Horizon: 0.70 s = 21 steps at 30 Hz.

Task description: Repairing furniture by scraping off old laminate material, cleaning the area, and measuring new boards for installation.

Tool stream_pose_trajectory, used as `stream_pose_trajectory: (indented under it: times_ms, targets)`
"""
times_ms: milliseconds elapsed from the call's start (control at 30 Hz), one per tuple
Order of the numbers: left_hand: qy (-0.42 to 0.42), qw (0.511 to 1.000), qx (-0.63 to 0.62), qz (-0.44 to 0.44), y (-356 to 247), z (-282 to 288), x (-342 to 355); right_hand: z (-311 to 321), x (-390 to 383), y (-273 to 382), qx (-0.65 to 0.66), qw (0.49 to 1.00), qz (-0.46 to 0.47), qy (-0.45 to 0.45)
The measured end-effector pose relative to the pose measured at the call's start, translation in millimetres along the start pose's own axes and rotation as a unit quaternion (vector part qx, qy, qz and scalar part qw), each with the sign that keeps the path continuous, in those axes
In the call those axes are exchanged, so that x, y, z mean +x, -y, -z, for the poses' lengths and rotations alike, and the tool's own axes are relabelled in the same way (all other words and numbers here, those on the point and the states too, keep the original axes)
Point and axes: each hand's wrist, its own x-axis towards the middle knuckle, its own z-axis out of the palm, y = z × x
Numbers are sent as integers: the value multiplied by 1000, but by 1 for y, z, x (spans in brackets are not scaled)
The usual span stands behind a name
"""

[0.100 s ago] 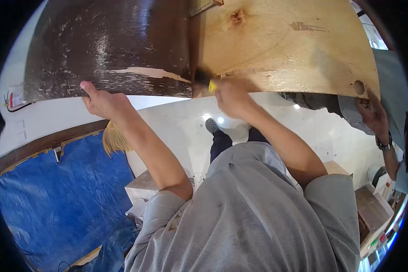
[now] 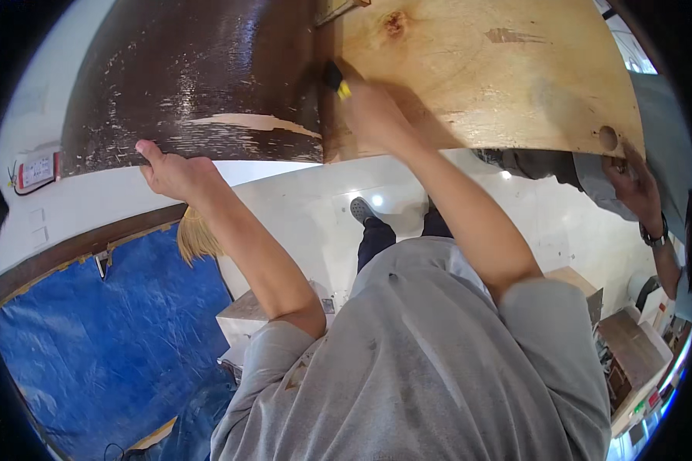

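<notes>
Two wooden panels meet at a vertical corner in front of me. The left one is a dark brown panel (image 2: 192,73) with scratched, flaking streaks along its lower part. The right one is a light plywood panel (image 2: 469,84) with a knot and a round hole. My left hand (image 2: 175,175) grips the dark panel's lower edge, its thumb up on the face. In my right hand (image 2: 378,119), closed, is a black-and-yellow hand tool (image 2: 336,79), held at the corner where the panels meet. Motion blur and my fingers hide its exact kind.
Another person's hand (image 2: 637,184) holds the plywood's lower right corner. A blue tarp (image 2: 115,330) covers the left side, with a straw broom (image 2: 198,237) nearby. A white box-like unit (image 2: 242,315) stands beside my left elbow. My shoe (image 2: 361,207) rests on the pale shiny floor (image 2: 300,215).
My right hand has moved up along the corner and slightly left with the tool. My left hand keeps its grip on the dark panel.
</notes>
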Motion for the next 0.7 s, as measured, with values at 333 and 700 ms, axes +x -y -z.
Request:
stream_pose_trajectory:
  times_ms: [333, 700]
  targets:
    - [-17, 998, 47, -49, -3, -4, 5, -52, -39, -9, -126, 981, 24, 148]
    - [1, 999, 6, -46, -8, -11, -5, -14, 87, 11, -10, 996, -87, 30]
